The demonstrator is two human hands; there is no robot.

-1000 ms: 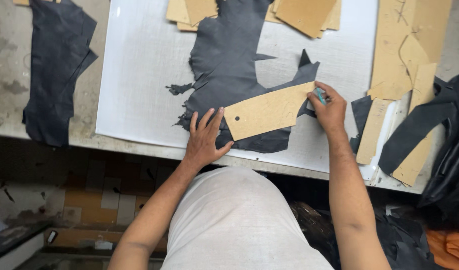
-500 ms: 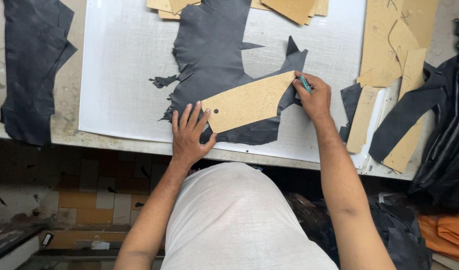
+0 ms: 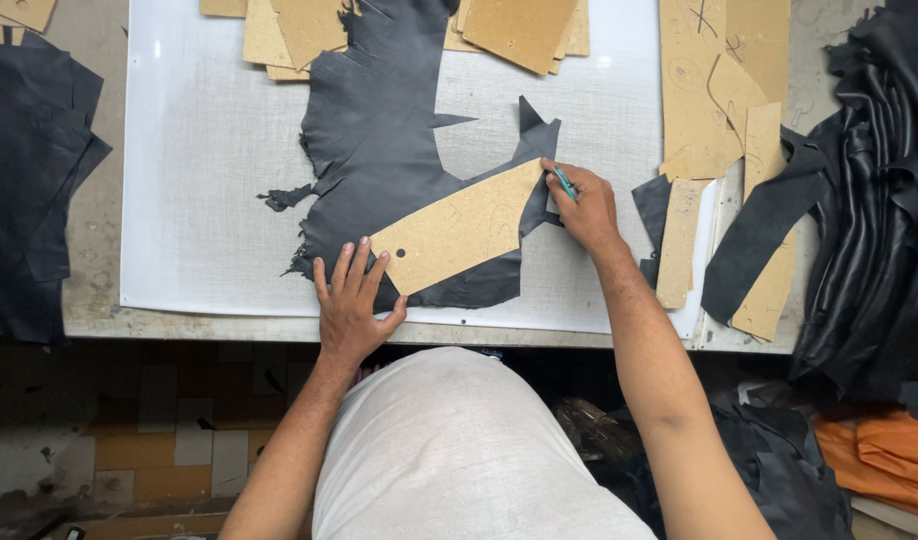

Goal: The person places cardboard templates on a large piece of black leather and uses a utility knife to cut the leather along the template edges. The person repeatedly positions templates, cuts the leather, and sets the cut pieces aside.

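A person leans over a tabletop point(image 3: 99, 215), seen from above. The left hand point(image 3: 351, 305), fingers spread and flat, presses the near end of one long tan cardboard template point(image 3: 459, 228) onto one irregular piece of black leather point(image 3: 379, 140). The right hand point(image 3: 582, 205), its grip pinched around one small teal-handled tool point(image 3: 566, 184), rests at the template's far end, tip against the edge; whether it is a blade or a marker cannot be told. Both lie on one white cutting mat point(image 3: 199, 200) under the hands. To do this well, the left palm should probably bear down steadily so the template cannot slip, while the tool hugs the edge. Beyond the left hand sit about six more tan templates point(image 3: 519, 30); past the right hand, about six others point(image 3: 694, 90), one black strip point(image 3: 754, 235) and a heap of black hides point(image 3: 879, 180). Left of the left hand lies another dark leather stack point(image 3: 29, 180).
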